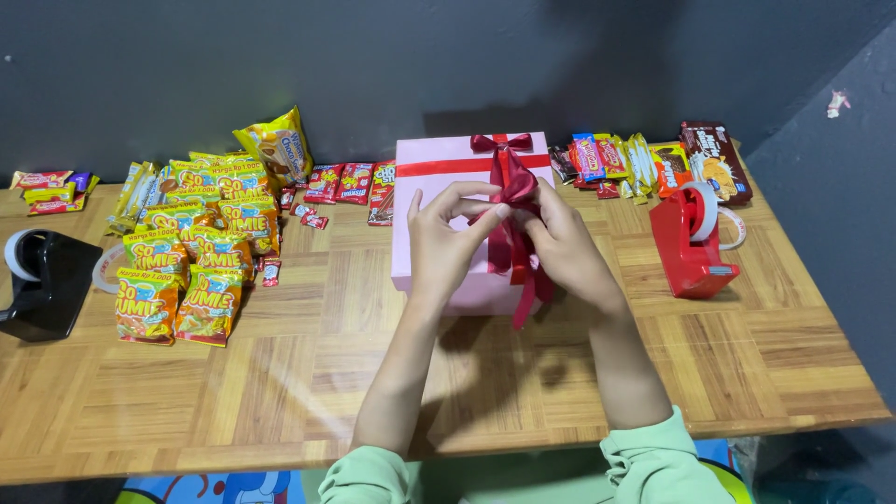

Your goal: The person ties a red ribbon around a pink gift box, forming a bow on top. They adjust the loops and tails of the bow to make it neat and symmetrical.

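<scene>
A pink gift box (439, 159) stands in the middle of the wooden table (280, 392). A red band crosses its lid and a small red bow (501, 143) sits at its far edge. Both of my hands are raised over the box, pinching a dark red satin ribbon (515, 233). My left hand (446, 238) grips a ribbon loop with fingertips at the top. My right hand (565, 247) holds the ribbon from the right side. The ribbon's tails hang down past the box's near edge.
Yellow and orange snack packets (191, 257) lie in a heap at the left. A black tape dispenser (42, 280) stands at the far left. A red tape dispenser (691, 238) sits right of the box. More small snack packs (644, 163) line the back edge by the dark wall.
</scene>
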